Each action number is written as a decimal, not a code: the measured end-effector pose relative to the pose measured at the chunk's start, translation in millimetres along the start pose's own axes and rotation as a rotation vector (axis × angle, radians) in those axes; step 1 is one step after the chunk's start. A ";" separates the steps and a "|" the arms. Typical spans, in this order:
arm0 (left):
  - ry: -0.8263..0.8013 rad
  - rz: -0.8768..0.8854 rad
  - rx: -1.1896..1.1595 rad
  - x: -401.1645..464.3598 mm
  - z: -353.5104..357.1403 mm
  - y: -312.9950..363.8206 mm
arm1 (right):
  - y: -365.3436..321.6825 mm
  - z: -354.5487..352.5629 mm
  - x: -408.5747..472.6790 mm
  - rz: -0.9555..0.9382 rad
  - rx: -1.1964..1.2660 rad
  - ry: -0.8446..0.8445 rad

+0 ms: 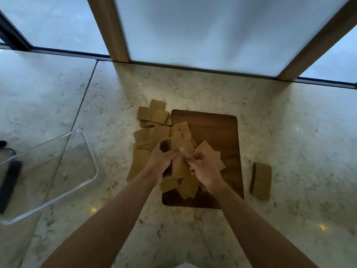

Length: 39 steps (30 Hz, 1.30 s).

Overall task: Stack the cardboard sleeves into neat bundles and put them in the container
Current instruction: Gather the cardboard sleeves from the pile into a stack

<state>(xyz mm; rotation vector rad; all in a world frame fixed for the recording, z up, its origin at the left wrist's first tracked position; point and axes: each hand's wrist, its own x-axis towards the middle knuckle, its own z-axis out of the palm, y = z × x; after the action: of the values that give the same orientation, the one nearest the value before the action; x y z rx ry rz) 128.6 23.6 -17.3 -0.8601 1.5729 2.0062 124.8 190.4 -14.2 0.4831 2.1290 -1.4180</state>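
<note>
Several loose brown cardboard sleeves [152,116] lie scattered over the left side of a dark wooden board [214,130] and the stone floor beside it. My left hand [159,161] grips a thick bundle of sleeves [178,165] held on edge above the pile. My right hand [204,169] presses against the bundle's right face, fingers curled on it. A finished bundle [260,180] lies on the floor to the right of the board. The clear plastic container [90,151] stands at the left, with no sleeves visible in it.
A dark flat object [9,182] shows through the container at the far left. Frosted glass panels with wooden frames [112,29] rise behind the pile. Pale marble floor [289,122] surrounds the board.
</note>
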 end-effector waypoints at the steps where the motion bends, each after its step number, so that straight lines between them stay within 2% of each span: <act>1: 0.034 -0.027 -0.002 2.1 1.7 -2.0 | 3.8 1.9 0.6 -0.051 -0.100 0.013; 2: 0.043 -0.050 -0.043 3.4 0.1 -3.6 | 6.7 -0.5 3.4 -0.090 -0.202 0.104; 4: -0.042 -0.061 -0.227 3.3 -3.7 -6.2 | 14.9 -14.3 13.9 -0.105 -0.416 0.375; 5: -0.088 -0.051 -0.294 2.4 -5.9 -7.4 | 19.3 -22.1 18.3 -0.075 -0.515 0.432; 8: -0.131 0.005 -0.309 -0.3 -10.1 -7.3 | 29.5 -39.7 26.0 0.006 -0.716 0.336; 9: -0.141 0.018 -0.313 -1.3 -9.0 -6.3 | 32.4 -45.4 28.1 -0.001 -0.689 0.334; 12: -0.162 0.023 -0.333 -1.1 -5.4 -4.4 | 31.6 -66.7 30.8 0.001 -0.373 0.433; 16: -0.112 -0.011 -0.158 -3.0 9.4 -2.6 | 28.5 -76.1 14.2 -0.027 -0.118 0.465; 18: -0.108 -0.043 -0.074 -5.7 19.9 -5.3 | 22.9 -57.6 -1.2 -0.038 0.074 0.316; 20: -0.096 -0.081 -0.032 -6.0 28.2 -8.8 | 21.2 -33.3 -12.5 -0.018 0.090 0.105; 22: -0.036 -0.110 0.022 -9.5 28.9 -11.2 | 26.7 -18.4 -19.8 -0.022 -0.028 0.069; 25: 0.067 -0.157 -0.056 -16.1 10.8 -16.5 | 41.1 -15.5 -23.8 0.061 -0.348 0.316; 26: 0.087 -0.160 -0.055 -20.8 3.0 -18.1 | 43.3 -11.7 -27.8 0.110 -0.424 0.341; 28: 0.069 -0.129 -0.026 -28.7 -9.0 -21.8 | 44.7 1.0 -33.2 0.171 -0.564 0.300; 30: 0.037 -0.053 -0.037 -35.1 -15.5 -23.0 | 44.5 14.3 -33.7 0.156 -0.675 0.272; 32: 0.021 0.006 -0.041 -40.6 -18.9 -22.0 | 43.8 19.9 -31.9 0.129 -0.594 0.287; 36: 0.022 0.059 0.088 -45.8 -16.1 -18.9 | 45.9 7.1 -33.9 0.075 -0.106 0.310; 39: -0.005 0.001 0.208 -43.8 -4.6 -16.7 | 46.6 -0.8 -41.2 0.007 0.093 0.205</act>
<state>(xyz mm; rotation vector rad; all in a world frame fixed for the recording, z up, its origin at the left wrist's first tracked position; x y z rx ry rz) 171.8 24.7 1.5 -0.7719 1.7422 1.8041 183.5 208.9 -23.1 0.6971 2.2235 -1.5253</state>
